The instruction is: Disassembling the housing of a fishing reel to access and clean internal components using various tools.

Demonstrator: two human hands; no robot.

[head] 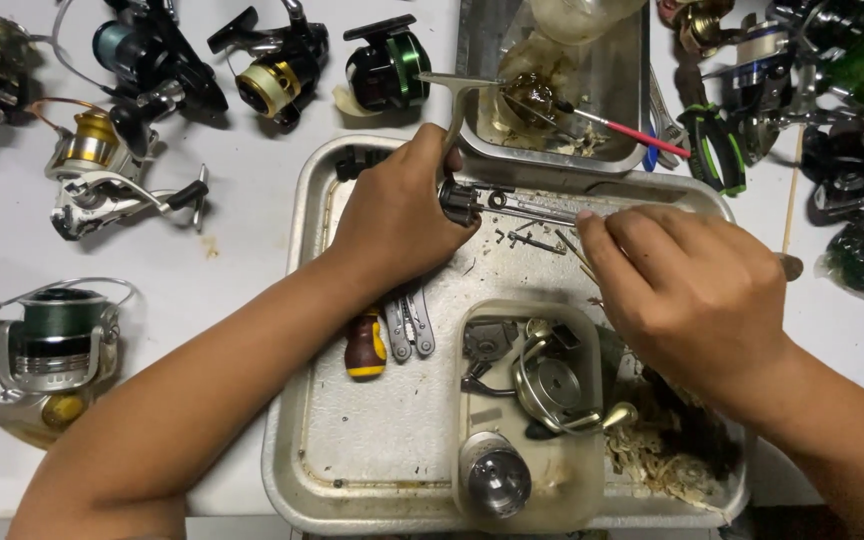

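Over a dented metal tray (297,400), my left hand (397,215) is closed around a dark fishing-reel part (459,203) whose grey handle arm (457,100) sticks up past the tray's far rim. My right hand (687,285) pinches a thin metal shaft (537,210) that runs from that part toward my fingertips. Small screws and springs (532,240) lie on the tray below the shaft. What the right palm covers is hidden.
A clear plastic tub (472,330) in the tray holds reel parts and a spool (495,478). A stubby screwdriver (365,345) and multitool (410,325) lie beside my left wrist. A second metal tray (632,90) with a red brush sits behind. Several fishing reels (102,170) surround the trays.
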